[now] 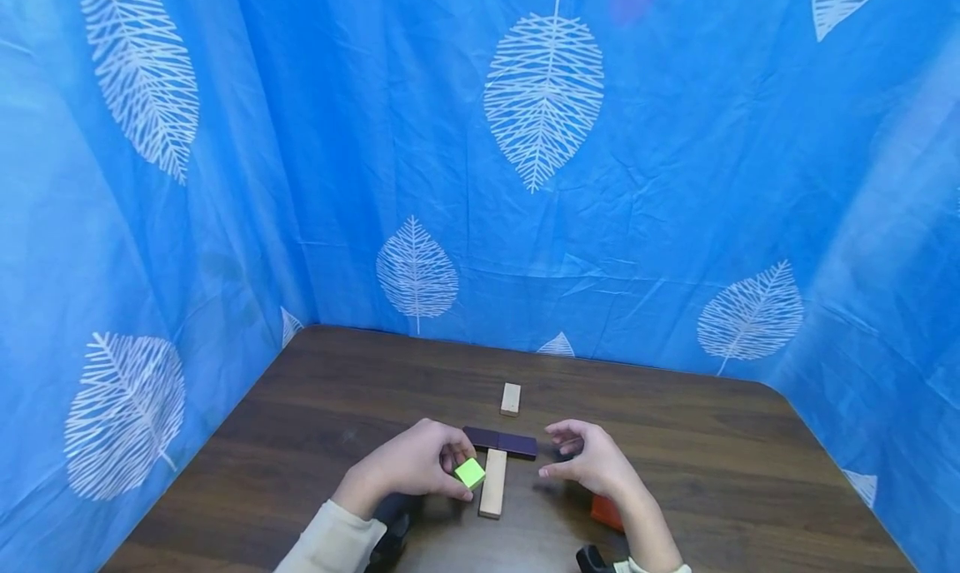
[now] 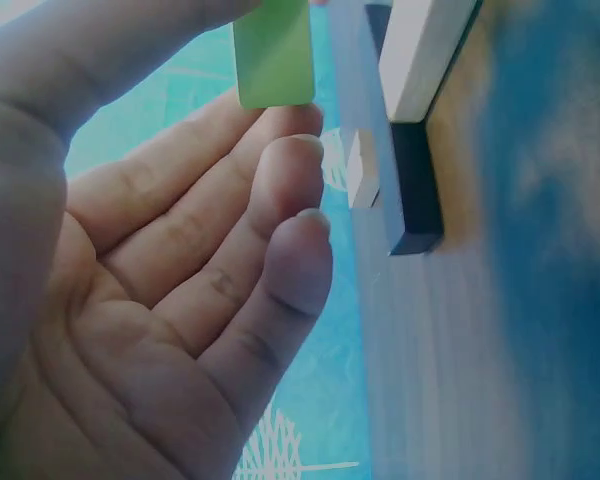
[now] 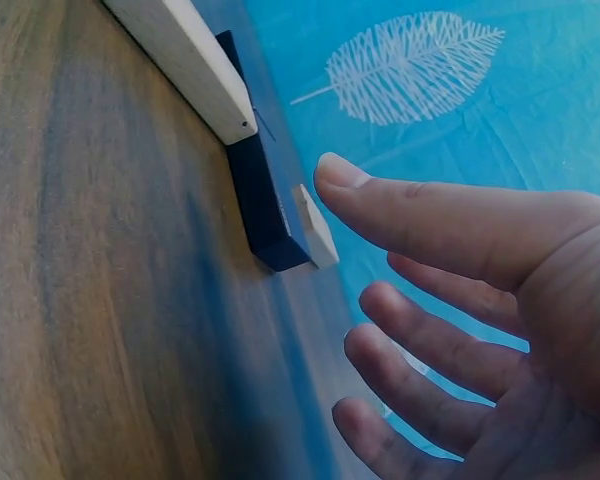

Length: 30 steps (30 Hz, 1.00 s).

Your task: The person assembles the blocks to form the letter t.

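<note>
My left hand [image 1: 420, 465] pinches a lime-green block [image 1: 470, 473] between thumb and fingers, just left of the pale wooden block. In the left wrist view the green block [image 2: 275, 55] shows at the top, with the other fingers loosely bent below it. My right hand [image 1: 592, 460] holds nothing, its thumb and fingers apart above the table on the right. Between the hands lies a long pale wooden block [image 1: 492, 485], its far end against two dark purple blocks [image 1: 517, 445] laid end to end crosswise. A smaller pale block [image 1: 510, 398] lies farther back, apart from them.
An orange-red object [image 1: 606, 512] sits partly hidden under the right forearm. The brown wood-grain table [image 1: 360, 373] ends at a blue curtain [image 1: 645, 223] with white leaf prints, hanging behind and at both sides.
</note>
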Available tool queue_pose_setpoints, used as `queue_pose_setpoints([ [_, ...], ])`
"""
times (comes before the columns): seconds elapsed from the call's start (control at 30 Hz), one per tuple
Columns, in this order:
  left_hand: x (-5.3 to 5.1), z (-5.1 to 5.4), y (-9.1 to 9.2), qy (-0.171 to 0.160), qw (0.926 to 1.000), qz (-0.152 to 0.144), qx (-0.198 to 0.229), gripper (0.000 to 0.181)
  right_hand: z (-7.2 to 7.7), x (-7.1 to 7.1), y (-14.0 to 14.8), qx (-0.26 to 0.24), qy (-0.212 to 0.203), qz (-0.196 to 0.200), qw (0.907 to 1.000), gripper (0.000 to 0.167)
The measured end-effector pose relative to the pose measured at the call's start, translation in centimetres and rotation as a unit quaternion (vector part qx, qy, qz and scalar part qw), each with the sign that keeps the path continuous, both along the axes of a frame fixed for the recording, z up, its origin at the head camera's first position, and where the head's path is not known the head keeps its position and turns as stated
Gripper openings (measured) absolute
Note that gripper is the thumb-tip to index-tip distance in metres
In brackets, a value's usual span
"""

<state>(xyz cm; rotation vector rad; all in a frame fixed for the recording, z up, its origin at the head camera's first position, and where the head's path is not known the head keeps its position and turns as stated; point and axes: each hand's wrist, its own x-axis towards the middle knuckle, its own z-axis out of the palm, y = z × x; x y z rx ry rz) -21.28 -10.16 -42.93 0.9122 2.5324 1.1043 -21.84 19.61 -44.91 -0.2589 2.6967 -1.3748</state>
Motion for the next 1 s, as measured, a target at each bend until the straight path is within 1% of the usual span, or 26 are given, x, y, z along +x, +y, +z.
queue_pose_setpoints([
  [0.13,0.5,-0.2,0.3,0.002,0.9999,-0.012,-0.004,0.034,-0.2,0.0,-0.2,0.002,0.002,-0.002,1.0,0.056],
  [0.3,1.2,-0.3,0.6,0.002,0.9997,-0.019,-0.018,0.033,-0.9,-0.2,-0.6,0.005,0.013,-0.008,0.9999,0.051],
  [0.43,2.0,-0.3,1.1,0.01,0.9994,-0.02,-0.027,0.03,-1.5,-0.4,-1.0,0.012,0.015,-0.028,0.9994,0.047],
  [0.6,2.8,-0.7,1.7,0.027,0.9979,-0.021,-0.054,0.031,-2.1,-0.4,-1.3,0.012,0.021,-0.041,0.9989,0.047],
  [0.67,3.1,-0.8,1.9,0.035,0.9971,-0.023,-0.063,0.032,-2.4,-0.4,-1.5,0.017,0.031,-0.044,0.9984,0.047],
  [0.8,3.5,-1.1,2.2,0.041,0.9966,-0.026,-0.066,0.032,-2.8,-0.5,-1.8,0.031,0.058,-0.047,0.9967,0.046],
  [1.0,3.9,-1.6,2.6,0.054,0.996,-0.021,-0.067,0.032,-3.0,-0.5,-2.4,0.038,0.094,-0.034,0.9943,0.041],
])
